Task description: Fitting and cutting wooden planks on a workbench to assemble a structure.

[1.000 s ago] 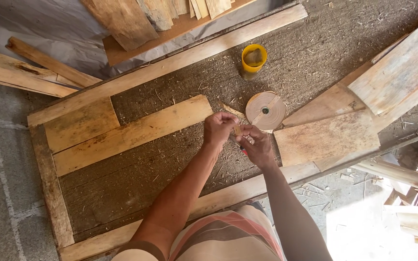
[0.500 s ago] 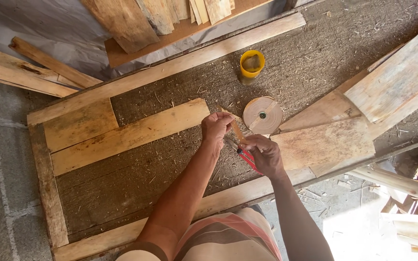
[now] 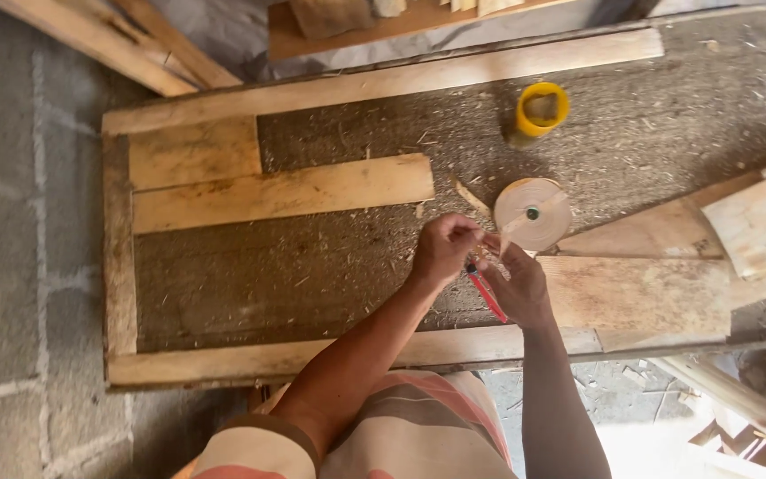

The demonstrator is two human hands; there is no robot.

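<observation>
My right hand [image 3: 518,286] grips a red-handled tool [image 3: 487,294] slanting down-right, my left hand [image 3: 443,248] pinches tape from the roll [image 3: 532,214] beside a yellow cup [image 3: 541,111].

Pale tan tape roll [image 3: 532,213], yellow cup [image 3: 541,110], perhaps red-handled tool [image 3: 488,295], orange-and-grey striped shirt [image 3: 401,435].

A rough board [image 3: 330,284] framed by planks [image 3: 356,84] is littered with chips; a tape roll [image 3: 532,213], yellow cup [image 3: 541,111] and boards [image 3: 281,191] are laid on it.
</observation>
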